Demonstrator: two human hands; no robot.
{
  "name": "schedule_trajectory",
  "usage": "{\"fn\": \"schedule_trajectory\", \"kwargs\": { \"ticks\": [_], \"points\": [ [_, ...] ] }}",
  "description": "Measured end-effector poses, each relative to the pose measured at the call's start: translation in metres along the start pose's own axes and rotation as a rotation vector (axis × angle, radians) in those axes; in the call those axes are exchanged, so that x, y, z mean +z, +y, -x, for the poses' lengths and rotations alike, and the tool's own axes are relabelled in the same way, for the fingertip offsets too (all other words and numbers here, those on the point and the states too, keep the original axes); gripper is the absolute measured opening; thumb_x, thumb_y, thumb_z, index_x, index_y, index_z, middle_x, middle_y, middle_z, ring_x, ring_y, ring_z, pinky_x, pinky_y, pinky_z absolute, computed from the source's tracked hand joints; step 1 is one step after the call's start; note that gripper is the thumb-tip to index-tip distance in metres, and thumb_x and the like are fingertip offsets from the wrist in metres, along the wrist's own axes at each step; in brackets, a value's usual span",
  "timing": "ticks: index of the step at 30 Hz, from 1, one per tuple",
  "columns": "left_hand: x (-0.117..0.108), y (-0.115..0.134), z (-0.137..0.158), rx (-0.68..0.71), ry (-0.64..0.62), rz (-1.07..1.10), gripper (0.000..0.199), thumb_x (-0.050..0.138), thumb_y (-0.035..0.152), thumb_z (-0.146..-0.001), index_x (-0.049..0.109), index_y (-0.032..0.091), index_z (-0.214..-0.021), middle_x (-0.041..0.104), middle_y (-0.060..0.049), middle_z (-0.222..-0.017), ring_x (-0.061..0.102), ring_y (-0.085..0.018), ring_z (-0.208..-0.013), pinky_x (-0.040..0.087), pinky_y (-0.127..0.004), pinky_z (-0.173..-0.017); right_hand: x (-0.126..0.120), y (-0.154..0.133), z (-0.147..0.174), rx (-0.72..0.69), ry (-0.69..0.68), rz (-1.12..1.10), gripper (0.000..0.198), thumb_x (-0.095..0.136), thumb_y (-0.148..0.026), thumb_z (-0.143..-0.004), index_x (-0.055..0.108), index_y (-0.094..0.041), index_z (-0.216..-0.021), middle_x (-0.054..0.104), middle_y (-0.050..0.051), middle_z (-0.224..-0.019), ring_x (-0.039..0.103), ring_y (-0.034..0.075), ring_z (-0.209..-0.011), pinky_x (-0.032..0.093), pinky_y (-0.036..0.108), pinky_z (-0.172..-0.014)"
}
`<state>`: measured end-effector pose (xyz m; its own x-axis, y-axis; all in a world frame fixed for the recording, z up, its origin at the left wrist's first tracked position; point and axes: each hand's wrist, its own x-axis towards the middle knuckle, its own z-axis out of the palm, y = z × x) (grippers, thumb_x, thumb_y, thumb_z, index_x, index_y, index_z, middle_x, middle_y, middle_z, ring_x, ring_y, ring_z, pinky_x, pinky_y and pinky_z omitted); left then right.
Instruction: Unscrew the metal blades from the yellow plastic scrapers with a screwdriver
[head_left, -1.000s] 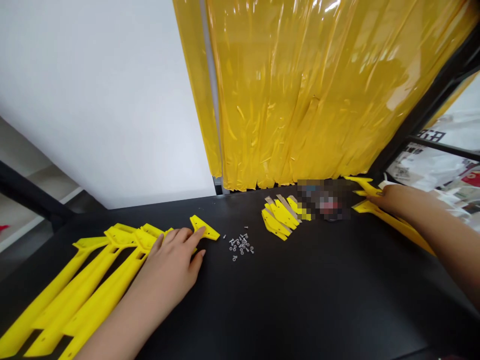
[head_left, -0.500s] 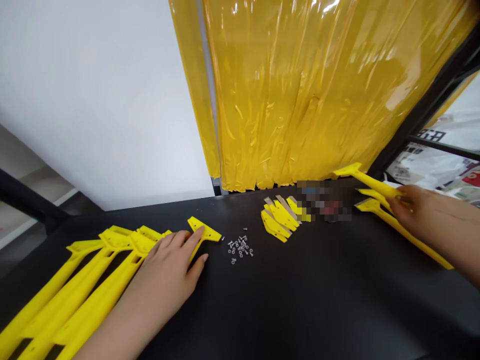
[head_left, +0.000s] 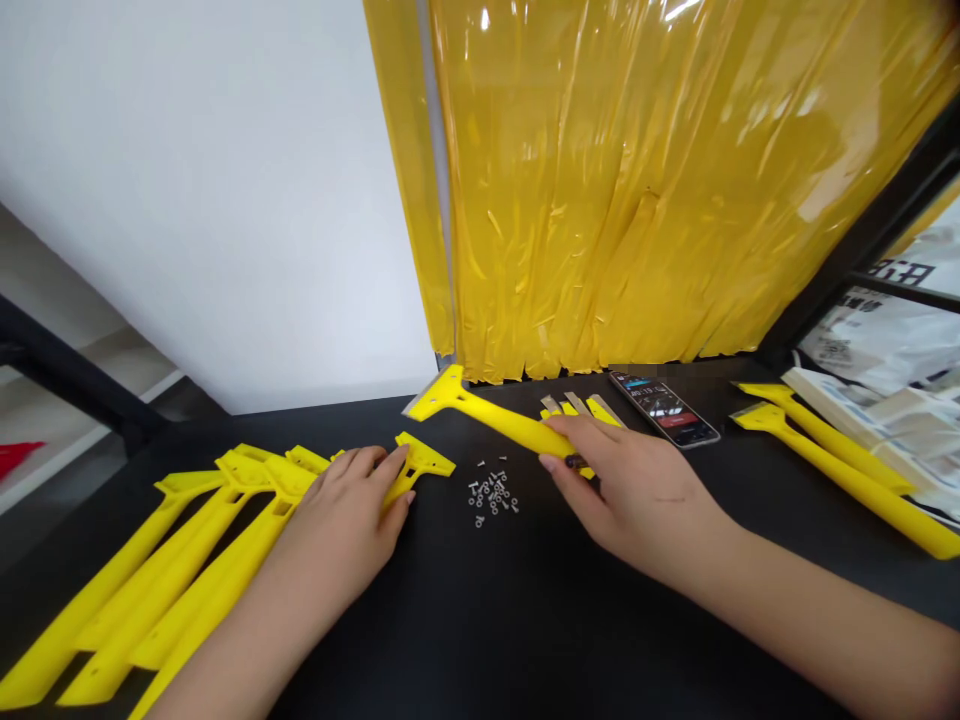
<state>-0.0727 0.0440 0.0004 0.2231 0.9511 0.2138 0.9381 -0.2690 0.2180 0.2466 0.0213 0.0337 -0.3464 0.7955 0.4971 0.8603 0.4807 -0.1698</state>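
My right hand grips a yellow scraper by its handle, held above the table with its metal-edged head pointing left. A small dark piece shows between those fingers; I cannot make out what it is. My left hand is closed round the neck of a yellow scraper handle whose wide head shows beyond the fingers. Several more yellow scraper handles lie in an overlapping row beside my left arm. Between my hands is a scatter of small screws and nuts.
Yellow plates with metal blades lie behind my right hand, partly hidden. A phone rests near the back edge of the black table. Two bladed scrapers lie at right, beside white packets. A yellow strip curtain hangs behind.
My right hand has moved left with the scraper, from the two scrapers at the right to above the bladed plates. My left hand stays at its handle; the view has shifted slightly.
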Motion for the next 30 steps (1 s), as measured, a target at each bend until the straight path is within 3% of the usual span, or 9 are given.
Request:
{"fn": "schedule_trajectory", "kwargs": {
  "ticks": [3,5,8,11,14,17,19,22,30],
  "points": [
    [-0.009,0.019,0.001,0.006,0.109,0.146,0.059,0.055,0.049,-0.101,0.063,0.013,-0.148,0.063,-0.019,-0.148,0.047,-0.039,-0.147,0.032,-0.057,-0.127,0.003,-0.017,0.000,-0.030,0.011,-0.056,0.026,0.051,-0.032,-0.106,0.061,-0.019,-0.126,0.079,0.009,-0.111,0.078,0.025,-0.089,0.060,0.038,-0.073],
    [-0.013,0.041,0.005,-0.033,0.173,0.327,0.058,0.049,0.056,-0.105,0.059,0.019,-0.149,0.062,-0.015,-0.153,0.055,-0.033,-0.142,0.042,-0.048,-0.122,0.009,-0.029,0.008,-0.056,0.019,-0.086,0.024,0.053,-0.031,-0.105,0.059,-0.020,-0.126,0.079,0.006,-0.101,0.076,0.023,-0.079,0.058,0.036,-0.067],
    [-0.017,0.072,0.012,-0.337,0.079,1.332,0.043,0.051,0.052,-0.107,0.070,0.020,-0.128,0.072,-0.014,-0.139,0.068,-0.032,-0.126,0.055,-0.047,-0.109,0.018,-0.044,0.023,-0.177,-0.001,-0.064,0.027,0.060,-0.037,-0.102,0.057,-0.018,-0.121,0.072,0.000,-0.077,0.069,0.023,-0.059,0.051,0.036,-0.053],
    [-0.017,0.088,0.015,-0.507,0.032,1.706,0.022,0.065,0.042,-0.101,0.070,0.023,-0.112,0.076,-0.004,-0.108,0.074,-0.023,-0.091,0.062,-0.038,-0.087,0.019,-0.049,0.029,-0.261,-0.086,-0.126,0.037,0.065,-0.049,-0.099,0.057,-0.017,-0.116,0.070,0.002,-0.077,0.068,0.024,-0.059,0.050,0.038,-0.051],
    [-0.015,0.090,0.017,-0.553,-0.066,1.728,0.025,0.067,0.041,-0.101,0.065,0.021,-0.087,0.064,0.002,-0.077,0.058,-0.013,-0.060,0.056,-0.026,-0.059,0.008,-0.037,0.025,-0.207,-0.133,-0.377,0.012,0.053,-0.028,-0.104,0.056,-0.021,-0.114,0.070,0.003,-0.094,0.069,0.021,-0.080,0.056,0.035,-0.069],
    [-0.011,0.088,0.020,-0.557,-0.267,1.687,0.035,0.064,0.048,-0.102,0.058,0.021,-0.080,0.053,0.005,-0.061,0.041,-0.009,-0.047,0.041,-0.020,-0.042,-0.006,-0.017,0.018,-0.159,0.016,-0.452,0.024,0.050,-0.016,-0.105,0.060,-0.023,-0.126,0.066,0.006,-0.110,0.064,0.019,-0.101,0.054,0.033,-0.086],
    [-0.007,0.088,0.022,-0.560,-0.370,1.680,0.035,0.062,0.050,-0.103,0.058,0.022,-0.081,0.051,0.005,-0.056,0.039,-0.009,-0.044,0.038,-0.018,-0.041,-0.013,-0.007,0.014,-0.156,0.111,-0.396,0.028,0.059,-0.018,-0.103,0.064,-0.025,-0.130,0.064,0.006,-0.110,0.062,0.020,-0.103,0.052,0.034,-0.088],
    [-0.001,0.089,0.023,-0.608,-0.435,1.670,0.034,0.063,0.047,-0.102,0.056,0.022,-0.080,0.050,0.006,-0.055,0.037,-0.008,-0.043,0.034,-0.016,-0.039,-0.019,-0.001,0.011,-0.150,0.165,-0.427,0.024,0.062,-0.015,-0.102,0.064,-0.024,-0.124,0.067,0.003,-0.096,0.063,0.017,-0.087,0.052,0.031,-0.079],
    [0.002,0.091,0.024,-0.639,-0.488,1.671,0.034,0.066,0.042,-0.100,0.056,0.020,-0.077,0.053,0.005,-0.066,0.036,-0.005,-0.043,0.033,-0.016,-0.037,-0.017,-0.007,0.007,-0.266,0.107,-0.581,0.030,0.059,-0.001,-0.093,0.062,-0.018,-0.118,0.071,0.001,-0.093,0.066,0.013,-0.084,0.056,0.027,-0.079]
  ]
}}
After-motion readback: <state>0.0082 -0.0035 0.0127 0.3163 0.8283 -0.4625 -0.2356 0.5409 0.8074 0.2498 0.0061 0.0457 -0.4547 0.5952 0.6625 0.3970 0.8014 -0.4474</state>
